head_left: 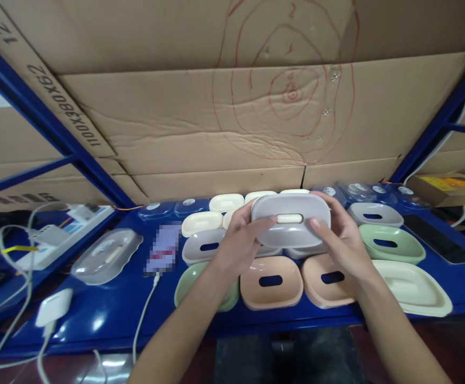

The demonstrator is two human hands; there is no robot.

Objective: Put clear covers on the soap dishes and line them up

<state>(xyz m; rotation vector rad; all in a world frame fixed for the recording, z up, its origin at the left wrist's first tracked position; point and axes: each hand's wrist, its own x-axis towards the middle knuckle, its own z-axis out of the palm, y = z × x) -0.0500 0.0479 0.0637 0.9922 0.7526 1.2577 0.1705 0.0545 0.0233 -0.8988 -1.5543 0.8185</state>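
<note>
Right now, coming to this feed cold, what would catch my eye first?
First, the grey oval soap dish held up at the centre between the left hand and right hand, each with its grip on one end. Below it, rows of pastel trays cover the blue shelf, with a peach tray nearest. Left of them lies a clear lid, and scribbled red rings mark the cardboard behind.

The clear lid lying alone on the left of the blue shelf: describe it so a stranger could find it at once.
Start at the blue shelf under the cardboard wall. Left of the rows of coloured soap dishes, past the phone on its white cable, lies the clear lid. It alone is see-through with a wavy rim, and sits apart from the rows, touched by neither hand.
</note>
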